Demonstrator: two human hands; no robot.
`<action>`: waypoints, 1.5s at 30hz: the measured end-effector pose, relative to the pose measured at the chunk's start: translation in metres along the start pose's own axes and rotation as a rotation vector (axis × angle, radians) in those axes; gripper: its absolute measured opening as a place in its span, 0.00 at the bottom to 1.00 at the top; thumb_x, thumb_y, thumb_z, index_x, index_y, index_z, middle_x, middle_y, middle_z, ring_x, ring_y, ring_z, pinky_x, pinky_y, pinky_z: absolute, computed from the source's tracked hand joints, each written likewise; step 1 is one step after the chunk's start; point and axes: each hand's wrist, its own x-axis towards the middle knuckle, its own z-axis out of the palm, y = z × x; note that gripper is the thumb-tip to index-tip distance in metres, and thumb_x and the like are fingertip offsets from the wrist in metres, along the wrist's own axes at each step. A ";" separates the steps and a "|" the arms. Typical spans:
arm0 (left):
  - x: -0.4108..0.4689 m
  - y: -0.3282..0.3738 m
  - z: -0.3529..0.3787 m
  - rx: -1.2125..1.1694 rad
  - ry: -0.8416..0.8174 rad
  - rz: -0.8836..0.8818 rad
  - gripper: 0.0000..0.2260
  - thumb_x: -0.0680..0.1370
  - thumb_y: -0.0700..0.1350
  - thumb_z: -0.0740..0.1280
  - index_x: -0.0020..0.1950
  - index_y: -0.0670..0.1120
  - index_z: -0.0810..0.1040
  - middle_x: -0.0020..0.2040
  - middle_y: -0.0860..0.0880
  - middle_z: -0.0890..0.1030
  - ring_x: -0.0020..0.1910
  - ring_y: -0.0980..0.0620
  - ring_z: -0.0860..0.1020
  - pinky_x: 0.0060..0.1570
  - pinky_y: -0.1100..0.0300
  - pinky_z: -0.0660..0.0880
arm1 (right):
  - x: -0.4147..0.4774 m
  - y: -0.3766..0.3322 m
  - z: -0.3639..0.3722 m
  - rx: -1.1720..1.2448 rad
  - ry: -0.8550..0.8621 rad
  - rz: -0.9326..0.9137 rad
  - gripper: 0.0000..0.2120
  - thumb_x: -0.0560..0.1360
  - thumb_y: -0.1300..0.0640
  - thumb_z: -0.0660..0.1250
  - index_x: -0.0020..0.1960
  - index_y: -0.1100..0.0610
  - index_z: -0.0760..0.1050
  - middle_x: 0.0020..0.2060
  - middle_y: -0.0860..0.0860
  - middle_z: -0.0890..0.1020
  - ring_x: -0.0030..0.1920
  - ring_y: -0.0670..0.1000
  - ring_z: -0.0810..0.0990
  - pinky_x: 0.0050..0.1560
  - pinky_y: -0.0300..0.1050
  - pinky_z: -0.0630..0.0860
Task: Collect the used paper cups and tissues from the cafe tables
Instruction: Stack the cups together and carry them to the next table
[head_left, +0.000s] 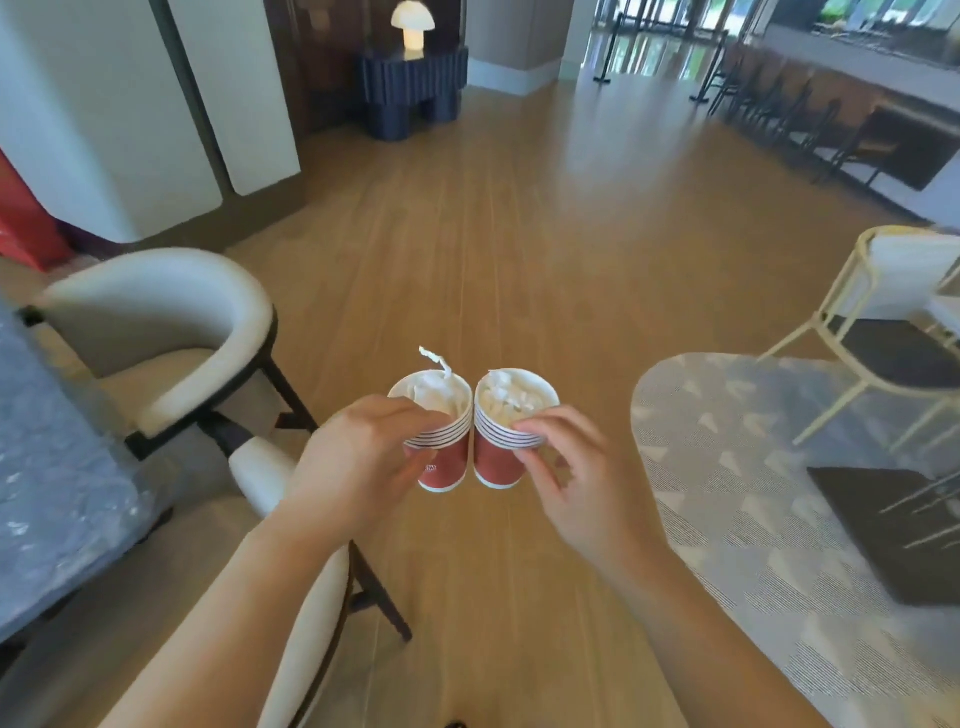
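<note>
Carrying two stacks of red paper cups over the wooden floor (519, 234), the person holds both at the lower centre of the frame, rims touching side by side. The left hand (358, 462) has its fingers (415, 415) closed around the left stack of cups (441, 447), thumb over the rim; the right hand (571, 467) pinches the right stack of cups (501, 447) at its banded rim with fingertips, the remaining fingers loosely spread. Crumpled white tissues (434, 389) fill both top cups, one strip poking up from the left. A cream armchair (156, 322) and grey table (52, 467) sit at left, a patterned rug (753, 467) and yellow-framed chair (857, 338) at right. Collection from these tables looks done; this seems the carrying stage. Next likely calls for steady, upright hands so the loose tissues stay in, heading to a bin or another table, neither visible here.
</note>
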 end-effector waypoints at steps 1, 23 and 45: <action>0.025 -0.010 0.009 -0.007 -0.013 0.003 0.13 0.66 0.41 0.70 0.49 0.48 0.82 0.42 0.51 0.83 0.40 0.46 0.80 0.33 0.52 0.79 | 0.021 0.018 0.004 0.007 0.010 0.016 0.09 0.71 0.64 0.70 0.51 0.57 0.79 0.48 0.47 0.79 0.46 0.45 0.78 0.41 0.46 0.78; 0.494 -0.367 0.154 0.122 0.041 -0.311 0.17 0.63 0.35 0.77 0.50 0.46 0.82 0.44 0.51 0.83 0.40 0.47 0.81 0.32 0.53 0.79 | 0.583 0.360 0.229 0.208 -0.182 -0.150 0.11 0.71 0.57 0.68 0.51 0.47 0.76 0.47 0.41 0.77 0.46 0.42 0.77 0.39 0.43 0.76; 1.043 -0.824 0.294 0.134 -0.193 -0.102 0.17 0.62 0.39 0.78 0.50 0.48 0.82 0.42 0.53 0.83 0.39 0.50 0.81 0.41 0.62 0.72 | 1.117 0.648 0.486 0.046 -0.100 0.073 0.13 0.70 0.61 0.71 0.52 0.49 0.77 0.47 0.41 0.75 0.44 0.37 0.72 0.40 0.29 0.69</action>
